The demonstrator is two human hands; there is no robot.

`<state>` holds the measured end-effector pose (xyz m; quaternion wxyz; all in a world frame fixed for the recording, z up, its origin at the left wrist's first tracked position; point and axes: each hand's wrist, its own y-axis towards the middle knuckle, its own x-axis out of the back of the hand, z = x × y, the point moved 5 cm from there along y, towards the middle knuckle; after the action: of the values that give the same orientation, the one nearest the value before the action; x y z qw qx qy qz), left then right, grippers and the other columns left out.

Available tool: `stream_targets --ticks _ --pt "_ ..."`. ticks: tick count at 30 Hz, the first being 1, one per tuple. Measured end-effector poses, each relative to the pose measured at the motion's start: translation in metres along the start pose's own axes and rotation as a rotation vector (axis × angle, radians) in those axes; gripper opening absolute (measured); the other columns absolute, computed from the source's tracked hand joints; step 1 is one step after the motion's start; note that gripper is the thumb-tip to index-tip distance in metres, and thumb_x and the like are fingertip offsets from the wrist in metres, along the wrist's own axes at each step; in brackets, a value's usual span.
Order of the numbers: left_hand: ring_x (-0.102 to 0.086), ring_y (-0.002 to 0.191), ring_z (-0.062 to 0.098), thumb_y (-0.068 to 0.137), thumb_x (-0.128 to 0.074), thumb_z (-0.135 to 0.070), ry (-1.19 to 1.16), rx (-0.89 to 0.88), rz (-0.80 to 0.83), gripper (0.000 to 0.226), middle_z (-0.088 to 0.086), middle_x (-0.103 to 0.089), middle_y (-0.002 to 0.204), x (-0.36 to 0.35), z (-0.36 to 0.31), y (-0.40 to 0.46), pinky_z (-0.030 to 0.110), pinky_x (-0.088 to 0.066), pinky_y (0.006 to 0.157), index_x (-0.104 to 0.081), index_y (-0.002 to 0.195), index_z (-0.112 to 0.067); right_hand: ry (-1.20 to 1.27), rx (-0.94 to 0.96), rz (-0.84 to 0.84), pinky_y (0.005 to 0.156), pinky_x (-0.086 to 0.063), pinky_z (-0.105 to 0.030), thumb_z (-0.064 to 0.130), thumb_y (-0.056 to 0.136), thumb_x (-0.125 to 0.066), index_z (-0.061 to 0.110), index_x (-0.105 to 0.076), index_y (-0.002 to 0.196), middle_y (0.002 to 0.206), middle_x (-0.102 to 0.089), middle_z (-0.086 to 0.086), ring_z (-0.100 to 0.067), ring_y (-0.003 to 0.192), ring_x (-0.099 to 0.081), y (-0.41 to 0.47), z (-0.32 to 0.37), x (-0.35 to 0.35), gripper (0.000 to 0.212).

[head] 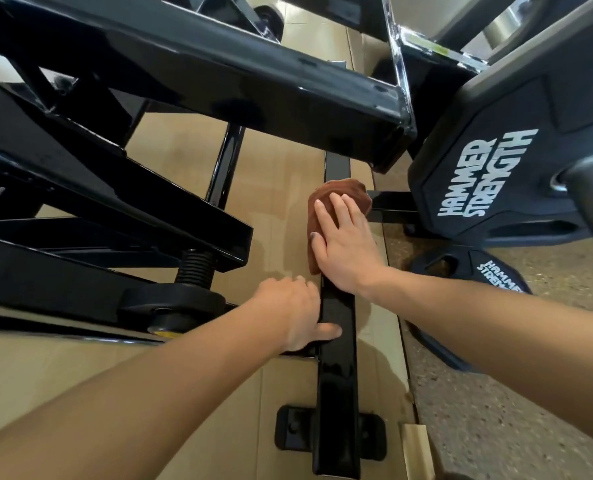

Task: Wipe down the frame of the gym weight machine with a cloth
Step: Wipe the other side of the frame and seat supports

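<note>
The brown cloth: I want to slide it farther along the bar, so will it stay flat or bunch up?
The cloth looks soft and already creased under the right hand, so it will probably bunch. The glossy bar likely lets it glide easily.

"HAMMER STRENGTH" — on both weight plates [516,140]
</note>
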<state>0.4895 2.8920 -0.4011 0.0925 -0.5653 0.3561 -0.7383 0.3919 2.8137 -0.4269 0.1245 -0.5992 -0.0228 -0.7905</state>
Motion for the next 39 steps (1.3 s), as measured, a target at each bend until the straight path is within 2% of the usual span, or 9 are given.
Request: stream_targets --ticks 3,10,14,16,21,26,31,34,39 --pt "-0.065 0.1 0.027 0.11 -0.033 -0.047 -0.012 -0.108 0.117 0.02 0.003 -0.05 0.084 -0.013 -0.01 -0.001 0.043 -0.056 0.092 -0.051 0.117 -0.042 -0.001 -0.023 -0.019 0.129 -0.004 -0.05 0.045 0.11 -0.023 0.025 -0.011 0.164 0.172 -0.001 -0.003 -0.027 0.158 0.005 0.024 -0.003 0.004 0.059" --pt "-0.06 0.085 0.029 0.108 -0.037 -0.018 0.216 -0.213 0.034 0.054 0.012 -0.051 0.101 -0.013 -0.016 -0.02 0.036 -0.04 0.054 -0.022 0.159 -0.028 0.071 -0.029 -0.033 0.128 -0.006 -0.051 0.044 0.11 -0.024 0.027 -0.01 0.164 0.172 0.003 0.001 -0.024 0.158 0.01 0.021 -0.006 0.0 0.059" --pt "-0.064 0.092 0.028 0.103 -0.047 -0.005 0.313 -0.233 -0.243 0.057 0.013 -0.058 0.103 -0.009 -0.018 -0.039 0.037 -0.054 0.065 -0.029 0.156 -0.014 0.158 -0.007 -0.016 0.129 -0.006 -0.051 0.041 0.109 -0.025 0.029 -0.009 0.164 0.172 0.007 0.004 -0.018 0.157 0.015 -0.032 0.004 -0.008 0.058" --pt "-0.066 0.093 0.03 0.103 -0.046 -0.003 0.297 -0.21 -0.265 0.032 0.014 -0.066 0.106 -0.007 -0.018 -0.046 0.037 -0.055 0.071 -0.051 0.135 -0.005 0.187 -0.008 -0.003 0.129 -0.005 -0.047 0.037 0.11 -0.024 0.028 -0.008 0.165 0.172 0.009 0.004 -0.015 0.156 0.017 -0.067 0.011 -0.013 0.057" --pt "-0.067 0.094 0.031 0.104 -0.045 -0.01 0.265 -0.231 -0.371 0.023 0.014 -0.066 0.106 -0.014 -0.02 -0.046 0.036 -0.052 0.075 -0.06 0.12 -0.005 0.405 -0.114 0.03 0.13 -0.001 -0.039 0.034 0.112 -0.027 0.034 -0.009 0.164 0.17 0.014 0.014 -0.007 0.154 0.02 -0.105 0.006 -0.017 0.055" --pt "-0.069 0.081 0.03 0.088 0.005 -0.03 0.018 -0.198 -0.493 0.077 0.012 -0.068 0.087 -0.016 -0.017 -0.036 0.035 -0.054 0.068 -0.068 0.099 -0.008 0.342 -0.061 0.026 0.128 0.003 -0.039 0.041 0.111 -0.028 0.033 -0.009 0.164 0.171 0.013 0.011 -0.012 0.155 0.02 -0.074 0.002 -0.01 0.057" --pt "-0.065 0.058 0.02 0.095 -0.019 -0.036 -0.104 -0.062 -0.532 0.055 0.001 -0.064 0.065 -0.025 -0.011 -0.023 0.031 -0.057 0.052 -0.066 0.071 -0.02 0.259 -0.095 -0.022 0.129 -0.003 -0.047 0.046 0.11 -0.032 0.032 -0.016 0.164 0.172 0.006 0.005 -0.022 0.157 0.014 0.007 -0.009 0.002 0.058" --pt "-0.071 0.077 0.026 0.089 0.001 -0.033 -0.05 -0.13 -0.517 0.076 0.007 -0.07 0.084 -0.024 -0.015 -0.021 0.034 -0.059 0.065 -0.072 0.093 -0.013 0.198 -0.106 -0.034 0.128 -0.009 -0.051 0.046 0.107 -0.037 0.037 -0.022 0.162 0.172 0.0 0.004 -0.026 0.157 0.013 0.041 -0.009 0.008 0.057" --pt "-0.068 0.073 0.016 0.102 -0.027 -0.038 -0.175 -0.069 -0.496 0.046 -0.002 -0.07 0.084 -0.021 -0.008 -0.019 0.032 -0.059 0.063 -0.069 0.089 -0.023 0.16 -0.127 -0.038 0.125 -0.022 -0.056 0.047 0.103 -0.044 0.04 -0.038 0.155 0.171 -0.013 0.002 -0.028 0.158 0.006 0.056 -0.007 0.015 0.053"
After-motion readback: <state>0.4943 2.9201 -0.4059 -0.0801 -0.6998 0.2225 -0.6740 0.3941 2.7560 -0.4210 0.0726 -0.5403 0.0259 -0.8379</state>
